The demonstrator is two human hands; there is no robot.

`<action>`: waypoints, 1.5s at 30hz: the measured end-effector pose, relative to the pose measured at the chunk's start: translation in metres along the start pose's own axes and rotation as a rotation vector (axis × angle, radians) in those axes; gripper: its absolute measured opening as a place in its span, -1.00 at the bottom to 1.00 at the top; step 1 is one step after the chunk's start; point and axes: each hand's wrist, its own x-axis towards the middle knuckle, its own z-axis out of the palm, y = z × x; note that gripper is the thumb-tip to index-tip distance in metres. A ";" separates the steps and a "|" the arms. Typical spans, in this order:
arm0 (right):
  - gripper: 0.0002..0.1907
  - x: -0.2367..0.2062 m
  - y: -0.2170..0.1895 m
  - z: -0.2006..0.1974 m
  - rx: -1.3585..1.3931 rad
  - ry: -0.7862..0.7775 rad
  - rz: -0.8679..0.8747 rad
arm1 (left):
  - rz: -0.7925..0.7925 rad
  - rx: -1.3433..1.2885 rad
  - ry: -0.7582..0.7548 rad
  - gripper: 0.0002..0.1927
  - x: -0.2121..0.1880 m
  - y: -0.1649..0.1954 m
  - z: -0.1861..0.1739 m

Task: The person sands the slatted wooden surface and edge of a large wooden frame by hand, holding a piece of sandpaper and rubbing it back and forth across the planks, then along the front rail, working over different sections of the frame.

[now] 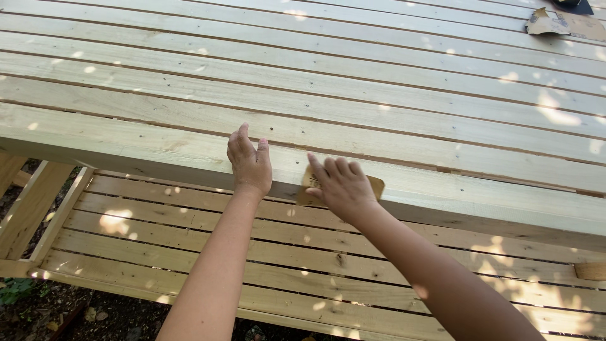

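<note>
My right hand presses a brown sheet of sandpaper flat against the front edge board of a pale wooden slatted table top. The fingers lie spread over the sheet and cover most of it. My left hand rests just to its left on the same edge board, fingers pointing away and slightly apart, holding nothing. The two hands are a short gap apart.
Below the top runs a lower slatted bench or shelf of the same wood, with a frame leg at the left. Torn brown cardboard or paper pieces lie at the far right corner. Dirt ground shows underneath.
</note>
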 end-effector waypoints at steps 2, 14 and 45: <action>-0.18 -0.058 0.050 0.002 -0.059 -0.248 0.047 | -0.011 0.077 -0.027 -0.38 -0.001 0.001 0.004; -0.15 0.016 -0.021 0.001 0.123 0.037 0.048 | -0.047 0.240 -0.119 -0.31 -0.009 0.010 0.015; -0.15 0.019 -0.015 0.008 0.137 -0.007 0.040 | -0.086 0.361 -0.166 -0.29 -0.002 0.009 0.011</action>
